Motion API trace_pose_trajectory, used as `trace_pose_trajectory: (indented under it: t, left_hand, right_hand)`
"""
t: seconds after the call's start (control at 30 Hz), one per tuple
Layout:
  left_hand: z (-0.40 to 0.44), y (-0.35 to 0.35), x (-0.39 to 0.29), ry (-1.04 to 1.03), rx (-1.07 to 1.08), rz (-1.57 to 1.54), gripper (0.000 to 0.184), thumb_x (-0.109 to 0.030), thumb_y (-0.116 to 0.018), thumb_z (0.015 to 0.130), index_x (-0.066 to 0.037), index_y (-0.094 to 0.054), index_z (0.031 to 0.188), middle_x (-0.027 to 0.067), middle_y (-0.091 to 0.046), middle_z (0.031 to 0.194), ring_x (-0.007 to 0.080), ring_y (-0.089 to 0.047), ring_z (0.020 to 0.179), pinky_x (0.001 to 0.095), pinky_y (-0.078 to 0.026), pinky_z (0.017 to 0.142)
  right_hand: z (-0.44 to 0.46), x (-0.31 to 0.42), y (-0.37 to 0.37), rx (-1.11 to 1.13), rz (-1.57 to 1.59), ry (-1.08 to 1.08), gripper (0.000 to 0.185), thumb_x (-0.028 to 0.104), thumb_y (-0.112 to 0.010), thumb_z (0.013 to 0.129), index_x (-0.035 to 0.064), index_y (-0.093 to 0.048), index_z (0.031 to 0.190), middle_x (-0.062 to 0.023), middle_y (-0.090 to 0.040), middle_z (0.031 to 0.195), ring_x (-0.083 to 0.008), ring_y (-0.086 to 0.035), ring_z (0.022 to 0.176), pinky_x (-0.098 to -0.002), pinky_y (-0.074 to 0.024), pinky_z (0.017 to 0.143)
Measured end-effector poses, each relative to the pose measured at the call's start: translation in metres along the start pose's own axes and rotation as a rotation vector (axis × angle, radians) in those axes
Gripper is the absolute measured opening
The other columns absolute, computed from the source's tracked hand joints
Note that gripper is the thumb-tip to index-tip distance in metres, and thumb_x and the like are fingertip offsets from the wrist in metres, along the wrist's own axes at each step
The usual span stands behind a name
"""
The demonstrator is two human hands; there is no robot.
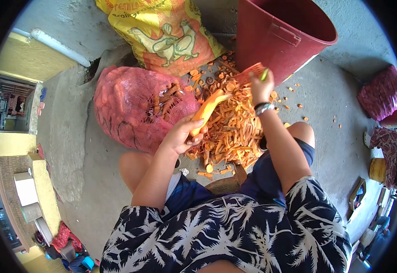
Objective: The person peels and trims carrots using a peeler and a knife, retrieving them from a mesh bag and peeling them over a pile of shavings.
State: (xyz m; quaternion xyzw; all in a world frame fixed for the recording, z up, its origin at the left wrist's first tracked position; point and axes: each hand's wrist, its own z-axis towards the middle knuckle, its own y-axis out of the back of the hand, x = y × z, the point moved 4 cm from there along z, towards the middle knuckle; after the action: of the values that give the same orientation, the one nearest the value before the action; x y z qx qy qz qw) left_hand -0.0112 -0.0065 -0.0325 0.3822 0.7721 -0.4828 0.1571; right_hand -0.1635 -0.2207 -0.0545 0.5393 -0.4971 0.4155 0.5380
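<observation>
My left hand point(183, 135) is closed around the thick end of a peeled orange carrot point(206, 111), whose tip points up and to the right. To the right of that tip, my right hand point(261, 87) grips a tool with a bright green handle point(264, 74); its working end is hidden, so I cannot tell its kind. A red, slotted plastic piece point(249, 74) shows right beside my right hand. Under both hands lies a heap of carrot peelings point(235, 132) with cut ends mixed in. The carrot and the tool are apart.
A pink mesh sack point(121, 107) full of unpeeled carrots stands at the left. Behind it leans a yellow and orange feed sack point(166, 38). A tall red bin point(276, 41) stands at the back right. Another mesh sack point(383, 91) lies by the right wall. Carrot bits dot the concrete floor.
</observation>
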Motion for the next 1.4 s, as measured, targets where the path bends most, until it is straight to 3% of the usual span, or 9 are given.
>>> trace_pose_trajectory:
  t: [0.1,0.23,0.37,0.5,0.77,0.93,1.1,1.13,1.4]
  left_hand:
    - [0.000,-0.003,-0.001,0.026,0.085,-0.096,0.033,-0.026,-0.050,0.087,-0.008,-0.043,0.113,0.0052,-0.048,0.074,0.0065,-0.038,0.045,0.0158,-0.028,0.037]
    - [0.009,0.007,0.004,0.054,0.026,-0.319,0.033,-0.036,-0.037,0.093,-0.009,-0.042,0.112,0.0061,-0.048,0.074,0.0064,-0.038,0.047,0.0157,-0.028,0.037]
    - [0.003,0.003,0.007,0.022,0.121,-0.317,0.034,-0.036,-0.039,0.092,-0.006,-0.044,0.110,0.0061,-0.051,0.075,0.0095,-0.042,0.051,0.0169,-0.031,0.040]
    - [0.003,-0.007,0.004,-0.085,-0.202,-0.352,0.038,-0.035,-0.037,0.093,-0.004,-0.046,0.113,0.0056,-0.052,0.076,0.0131,-0.047,0.062,0.0233,-0.041,0.054]
    - [0.015,-0.001,0.002,-0.213,0.108,-0.191,0.038,-0.034,-0.045,0.091,-0.004,-0.047,0.113,0.0029,-0.049,0.075,0.0125,-0.047,0.067,0.0284,-0.041,0.061]
    - [0.016,0.000,0.007,-0.139,0.041,0.060,0.031,-0.018,-0.052,0.083,-0.005,-0.048,0.111,-0.0002,-0.046,0.070,0.0110,-0.044,0.059,0.0263,-0.039,0.057]
    - [0.011,-0.003,0.010,-0.050,0.142,-0.079,0.032,-0.015,-0.050,0.080,-0.006,-0.048,0.111,-0.0002,-0.047,0.072,0.0119,-0.046,0.060,0.0282,-0.041,0.059]
    - [0.010,-0.006,0.011,-0.010,0.090,-0.134,0.031,-0.015,-0.050,0.080,-0.005,-0.049,0.109,-0.0003,-0.048,0.072,0.0124,-0.047,0.061,0.0281,-0.042,0.060]
    - [0.021,0.018,0.016,-0.135,-0.170,0.152,0.045,-0.028,-0.057,0.085,-0.001,-0.043,0.118,0.0048,-0.053,0.078,0.0120,-0.052,0.061,0.0233,-0.043,0.055]
  right_hand:
    - [0.032,-0.012,0.005,-0.053,0.339,0.051,0.023,0.002,-0.065,0.075,0.0049,-0.053,0.095,-0.0050,-0.061,0.081,-0.0102,-0.057,0.061,-0.0215,-0.0482,0.052]
    - [-0.059,0.040,-0.014,0.387,0.240,0.093,0.027,0.003,-0.068,0.072,0.0056,-0.053,0.095,-0.0040,-0.060,0.085,-0.0102,-0.054,0.066,-0.0239,-0.0470,0.054]
    - [0.021,-0.017,0.001,-0.081,0.138,0.071,0.027,0.001,-0.066,0.074,0.0027,-0.052,0.097,-0.0048,-0.059,0.084,-0.0113,-0.055,0.067,-0.0242,-0.0457,0.058]
    - [0.035,-0.034,0.002,-0.059,0.416,-0.026,0.025,0.001,-0.063,0.075,0.0019,-0.051,0.098,-0.0050,-0.060,0.085,-0.0118,-0.056,0.070,-0.0236,-0.0461,0.063]
    - [0.009,0.008,0.003,-0.017,0.202,0.188,0.028,0.003,-0.064,0.076,0.0039,-0.051,0.100,-0.0039,-0.059,0.085,-0.0105,-0.056,0.070,-0.0234,-0.0461,0.061]
    - [-0.064,0.047,-0.024,0.525,0.272,0.138,0.029,0.004,-0.066,0.076,0.0053,-0.051,0.101,-0.0034,-0.059,0.082,-0.0097,-0.055,0.067,-0.0219,-0.0486,0.059]
    - [0.028,0.005,0.004,-0.186,0.024,0.384,0.024,0.003,-0.067,0.074,0.0024,-0.054,0.094,-0.0065,-0.061,0.083,-0.0139,-0.058,0.071,-0.0258,-0.0479,0.062]
    - [0.036,0.005,0.006,-0.140,0.362,0.227,0.024,0.004,-0.067,0.074,0.0021,-0.053,0.094,-0.0055,-0.061,0.082,-0.0133,-0.057,0.069,-0.0248,-0.0466,0.061]
    - [-0.033,0.019,-0.013,0.370,0.293,-0.040,0.025,0.004,-0.063,0.078,0.0051,-0.051,0.100,-0.0009,-0.057,0.075,-0.0053,-0.049,0.055,-0.0203,-0.0409,0.046]
